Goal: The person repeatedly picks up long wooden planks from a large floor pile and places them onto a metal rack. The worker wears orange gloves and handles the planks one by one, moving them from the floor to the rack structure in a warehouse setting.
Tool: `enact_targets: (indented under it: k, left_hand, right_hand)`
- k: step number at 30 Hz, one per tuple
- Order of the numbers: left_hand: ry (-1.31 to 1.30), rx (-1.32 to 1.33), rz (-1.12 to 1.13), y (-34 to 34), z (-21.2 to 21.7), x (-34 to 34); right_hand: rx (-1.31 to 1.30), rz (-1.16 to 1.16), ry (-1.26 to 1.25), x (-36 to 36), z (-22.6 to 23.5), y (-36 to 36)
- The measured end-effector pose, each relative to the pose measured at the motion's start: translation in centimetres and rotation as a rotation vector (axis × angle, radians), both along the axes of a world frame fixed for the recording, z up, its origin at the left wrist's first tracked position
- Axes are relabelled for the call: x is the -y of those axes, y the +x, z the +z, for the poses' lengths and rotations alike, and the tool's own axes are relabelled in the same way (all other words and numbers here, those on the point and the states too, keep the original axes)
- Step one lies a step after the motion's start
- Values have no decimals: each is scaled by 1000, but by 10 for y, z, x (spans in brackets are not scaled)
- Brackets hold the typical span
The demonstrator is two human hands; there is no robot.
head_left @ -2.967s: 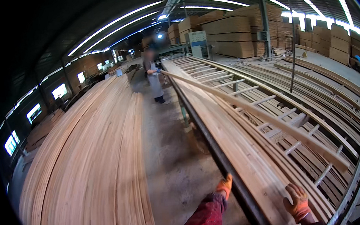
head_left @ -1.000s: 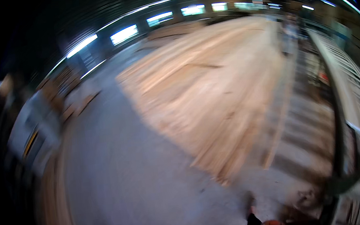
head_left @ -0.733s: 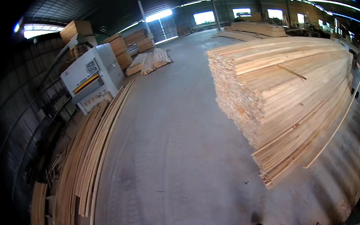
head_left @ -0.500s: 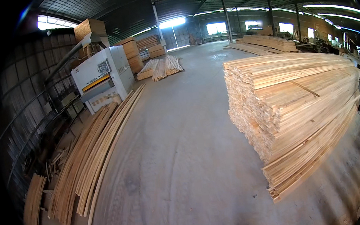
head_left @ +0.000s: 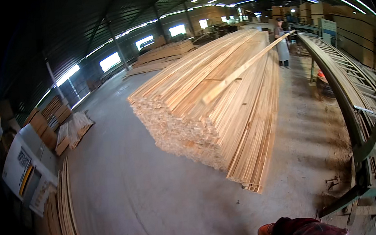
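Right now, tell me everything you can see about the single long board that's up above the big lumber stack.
The long board is one pale, narrow strip of bare sawn wood, straight and very long. It slants above the big stack, its near end blurred. Its far end reaches a co-worker standing beyond the stack, who seems to hold it.

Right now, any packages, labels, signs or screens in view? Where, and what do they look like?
Yellow-and-dark panel: front of the white boxy machine, far left; upright strip.
Tall tan stacked blocks: far right wall; wrapped or bare, cannot tell.
White upright board: right, behind the long green metal rack; rectangular.
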State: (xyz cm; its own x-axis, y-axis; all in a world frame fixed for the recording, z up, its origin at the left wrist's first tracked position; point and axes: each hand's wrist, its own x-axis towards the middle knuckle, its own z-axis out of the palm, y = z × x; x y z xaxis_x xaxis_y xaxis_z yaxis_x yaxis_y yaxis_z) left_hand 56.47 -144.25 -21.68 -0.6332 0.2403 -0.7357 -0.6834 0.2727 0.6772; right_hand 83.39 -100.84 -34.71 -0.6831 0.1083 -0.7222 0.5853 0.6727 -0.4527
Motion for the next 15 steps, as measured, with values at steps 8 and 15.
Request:
enact_targets:
  k: [8, 15]
  left_hand:
    - [-21, 49, -73, -142, -13, 42]
    - [37, 68, 81, -196, -57, 197]
  right_hand:
    - [-13, -224, 148, 7, -3, -97]
    - [58, -175, 260, 42, -46, -70]
